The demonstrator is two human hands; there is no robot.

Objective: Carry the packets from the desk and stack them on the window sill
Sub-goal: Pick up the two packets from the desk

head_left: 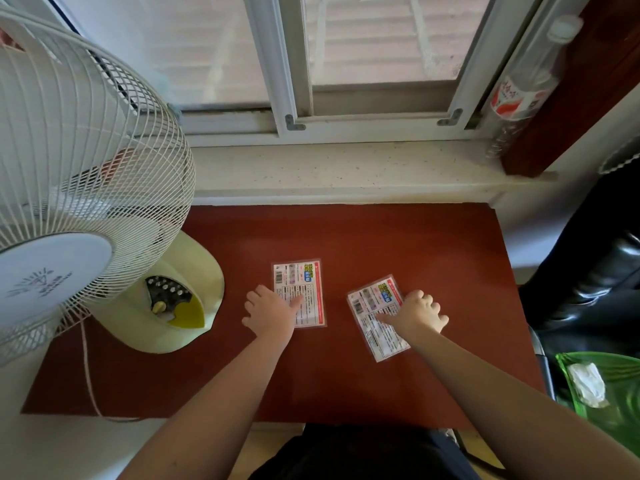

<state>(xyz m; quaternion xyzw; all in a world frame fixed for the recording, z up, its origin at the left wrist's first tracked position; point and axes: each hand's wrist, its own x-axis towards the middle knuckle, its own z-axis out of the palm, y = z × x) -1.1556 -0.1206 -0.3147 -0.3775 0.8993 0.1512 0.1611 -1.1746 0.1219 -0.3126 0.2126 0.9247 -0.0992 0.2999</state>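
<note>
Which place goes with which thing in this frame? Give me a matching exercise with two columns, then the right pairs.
Things:
1. left packet
2. right packet
3. plastic bottle
4. fan

Places:
A. standing at the right end of the window sill
B. on the desk, tilted, under the right hand
C. on the left side of the desk, cream base beside the left hand
D. on the desk, roughly square to the sill, under the left hand's thumb

Pairs: 1-D, 2-B, 3-A, 4-C

packets (300,292) | bottle label (516,98) | print too blurred to read
</note>
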